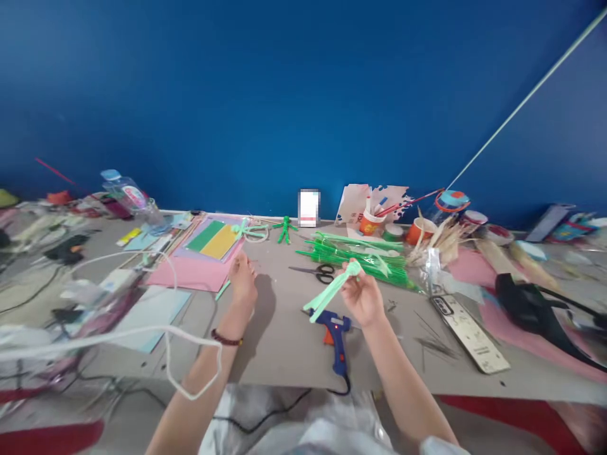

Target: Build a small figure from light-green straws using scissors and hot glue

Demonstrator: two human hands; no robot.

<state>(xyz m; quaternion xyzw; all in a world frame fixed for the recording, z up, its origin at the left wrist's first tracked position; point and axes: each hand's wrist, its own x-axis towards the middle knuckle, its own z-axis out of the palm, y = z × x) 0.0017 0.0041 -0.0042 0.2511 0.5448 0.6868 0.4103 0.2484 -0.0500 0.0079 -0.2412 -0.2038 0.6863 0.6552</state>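
My right hand [363, 294] is closed round the upper end of a bundle of pale green pipe cleaners [332, 292], which slants down to the left above a blue hot glue gun [336, 338]. My left hand [243, 281] hovers over the table with its fingers curled; a pale green stick [222, 291] shows just under it, and I cannot tell whether it holds it. A dark bracelet is on the left wrist. Black scissors [321, 273] lie between the hands, farther back.
Dark green sticks [360, 256] are piled behind my right hand. Pink, green and yellow paper sheets [208, 249], a small green figure [285, 229], orange cups [370, 221], a wooden ruler [469, 332], a white cord [165, 332] and a water bottle [126, 193] crowd the grey table.
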